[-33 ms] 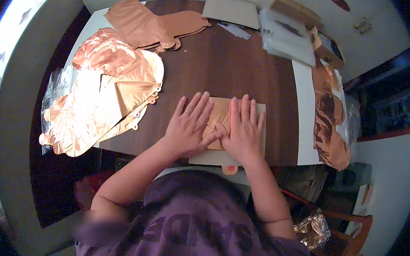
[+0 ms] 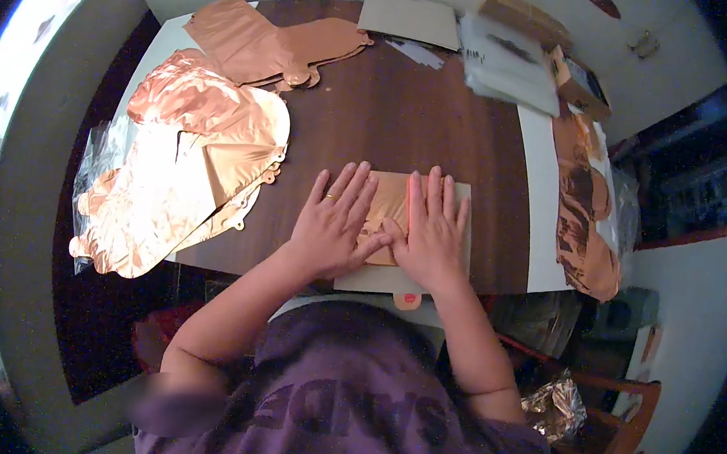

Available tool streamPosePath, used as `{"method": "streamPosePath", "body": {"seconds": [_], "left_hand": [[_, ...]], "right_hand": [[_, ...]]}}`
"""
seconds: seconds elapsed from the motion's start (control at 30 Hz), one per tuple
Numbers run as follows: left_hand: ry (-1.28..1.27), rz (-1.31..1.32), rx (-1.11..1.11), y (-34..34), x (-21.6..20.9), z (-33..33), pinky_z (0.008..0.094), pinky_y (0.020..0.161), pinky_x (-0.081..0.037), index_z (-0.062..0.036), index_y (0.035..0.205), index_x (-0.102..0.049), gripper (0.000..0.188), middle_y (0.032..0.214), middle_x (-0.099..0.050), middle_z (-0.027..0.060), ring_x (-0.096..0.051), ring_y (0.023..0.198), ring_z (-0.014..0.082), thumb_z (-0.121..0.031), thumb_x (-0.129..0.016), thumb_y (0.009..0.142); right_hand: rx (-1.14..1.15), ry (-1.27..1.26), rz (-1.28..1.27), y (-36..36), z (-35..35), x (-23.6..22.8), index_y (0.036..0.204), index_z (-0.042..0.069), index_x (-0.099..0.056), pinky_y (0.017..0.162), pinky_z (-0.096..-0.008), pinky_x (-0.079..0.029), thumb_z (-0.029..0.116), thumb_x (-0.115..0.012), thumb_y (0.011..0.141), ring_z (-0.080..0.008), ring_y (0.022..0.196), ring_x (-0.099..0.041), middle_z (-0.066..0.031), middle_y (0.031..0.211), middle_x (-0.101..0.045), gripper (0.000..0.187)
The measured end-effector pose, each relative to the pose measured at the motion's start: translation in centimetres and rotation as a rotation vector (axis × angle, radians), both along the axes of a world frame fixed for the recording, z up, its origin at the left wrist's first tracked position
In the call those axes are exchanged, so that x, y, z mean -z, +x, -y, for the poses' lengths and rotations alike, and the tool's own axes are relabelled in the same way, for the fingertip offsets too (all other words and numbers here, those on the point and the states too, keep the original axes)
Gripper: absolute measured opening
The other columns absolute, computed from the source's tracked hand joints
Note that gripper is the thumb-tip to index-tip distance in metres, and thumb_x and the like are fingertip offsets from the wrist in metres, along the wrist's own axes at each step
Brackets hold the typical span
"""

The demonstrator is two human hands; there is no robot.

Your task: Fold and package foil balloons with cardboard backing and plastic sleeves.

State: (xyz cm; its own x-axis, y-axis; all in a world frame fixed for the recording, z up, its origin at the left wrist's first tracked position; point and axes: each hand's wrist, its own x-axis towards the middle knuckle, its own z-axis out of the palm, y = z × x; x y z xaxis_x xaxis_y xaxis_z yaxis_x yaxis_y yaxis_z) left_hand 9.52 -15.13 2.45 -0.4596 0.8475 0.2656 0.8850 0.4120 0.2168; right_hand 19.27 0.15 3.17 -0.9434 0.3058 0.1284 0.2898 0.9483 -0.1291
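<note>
Both of my hands lie flat on a folded rose-gold foil sheet, probably a foil balloon [image 2: 392, 197], at the near middle of the table. Beneath the foil is a pale flat board [image 2: 368, 280], its edges showing at the right and front. My left hand [image 2: 331, 224], a ring on one finger, presses at the foil's left edge with its fingers stretched out. Over its right part rests my right hand [image 2: 433, 232], fingers extended too. A thin red strip shows along the right index finger. The two thumbs come close together over the foil, which looks wrinkled there.
Shiny foil balloons [image 2: 189, 171] are heaped at the left, with more flat foil pieces [image 2: 275, 45] behind. A grey closed laptop-like slab [image 2: 411, 19], clear plastic bags [image 2: 509, 63] and a cardboard box [image 2: 579, 86] stand at the back. Copper foil [image 2: 582, 219] hangs along the right edge.
</note>
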Motion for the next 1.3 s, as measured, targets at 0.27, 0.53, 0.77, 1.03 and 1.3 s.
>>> {"method": "streamPosePath", "body": {"seconds": [0.27, 0.53, 0.77, 1.03, 1.3], "left_hand": [[0.212, 0.407, 0.198, -3.8, -2.8, 4.0, 0.0412, 0.096, -0.042, -0.0057, 0.126, -0.048, 0.052, 0.134, -0.041, 0.0200, -0.044, 0.120, 0.0361, -0.003, -0.058, 0.075], [0.245, 0.182, 0.366, -0.7, -2.1, 2.8, 0.0467, 0.091, -0.042, -0.0046, 0.112, -0.057, 0.042, 0.117, -0.052, 0.0202, -0.049, 0.111, 0.0383, -0.020, -0.066, 0.074], [0.273, 0.330, 0.372, -0.9, -1.2, 3.3, 0.0466, 0.098, -0.038, -0.0014, 0.111, -0.057, 0.043, 0.121, -0.050, 0.0215, -0.046, 0.116, 0.0396, -0.020, -0.068, 0.074], [0.256, 0.413, 0.333, -1.2, -1.4, 3.6, 0.0435, 0.099, -0.038, 0.0003, 0.113, -0.057, 0.046, 0.123, -0.048, 0.0220, -0.046, 0.117, 0.0378, -0.021, -0.068, 0.074], [0.428, 0.569, 0.180, -0.6, -1.8, 4.0, 0.0387, 0.094, -0.043, -0.0001, 0.108, -0.058, 0.032, 0.115, -0.053, 0.0212, -0.051, 0.111, 0.0354, -0.013, -0.063, 0.079]], "right_hand": [[-0.022, -0.068, 0.000, -0.1, -1.1, 0.5, 0.142, 0.008, -0.022, 0.108, -0.0554, -0.010, 0.048, -0.042, 0.089, -0.0379, 0.136, -0.016, -0.0210, 0.148, -0.018, 0.069], [-0.033, -0.470, -0.255, 1.4, -2.8, -0.7, 0.137, 0.007, -0.033, 0.107, -0.0472, -0.022, 0.027, -0.052, 0.088, -0.0367, 0.132, -0.028, -0.0212, 0.142, -0.030, 0.056], [0.356, -1.062, 0.004, 6.7, -4.9, -3.7, 0.103, 0.000, -0.053, 0.065, -0.0309, -0.053, 0.022, -0.059, 0.087, -0.0179, 0.075, -0.061, -0.0108, 0.095, -0.060, 0.028], [0.565, -1.642, 0.213, 5.6, -5.1, -4.8, 0.098, 0.001, -0.055, 0.061, -0.0326, -0.055, 0.022, -0.057, 0.089, -0.0176, 0.067, -0.062, -0.0079, 0.078, -0.059, 0.023], [0.534, -1.838, 0.258, 4.3, -4.8, -3.3, 0.093, 0.005, -0.054, 0.059, -0.0337, -0.055, 0.024, -0.058, 0.088, -0.0177, 0.059, -0.061, -0.0112, 0.079, -0.063, 0.020]]}}
